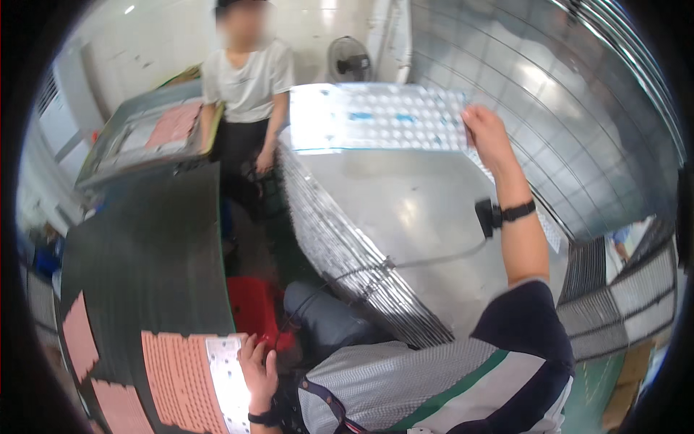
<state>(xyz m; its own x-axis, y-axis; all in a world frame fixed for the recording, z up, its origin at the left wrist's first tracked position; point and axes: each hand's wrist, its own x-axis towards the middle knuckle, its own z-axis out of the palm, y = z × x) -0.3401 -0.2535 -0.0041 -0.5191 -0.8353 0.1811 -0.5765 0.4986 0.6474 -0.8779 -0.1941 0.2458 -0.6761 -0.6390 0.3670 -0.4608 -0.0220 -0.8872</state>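
Note:
My right hand (486, 134) is raised and grips the right edge of a shiny silver dimpled sheet (376, 117), held up flat over a tall stack of similar metal trays (347, 253). A black band with a small device sits on that wrist. My left hand (258, 370) is low at the left and rests on the end of a silvery dimpled sheet (228, 380) lying beside pink patterned sheets (181, 380) on a dark stack (144, 253).
Another person (246, 79) in a white shirt stands opposite, behind a tilted tray with pink sheets (148, 134). A fan (350, 59) stands at the back. A red crate (253, 307) sits low between the stacks. More tray stacks (622, 296) rise at the right.

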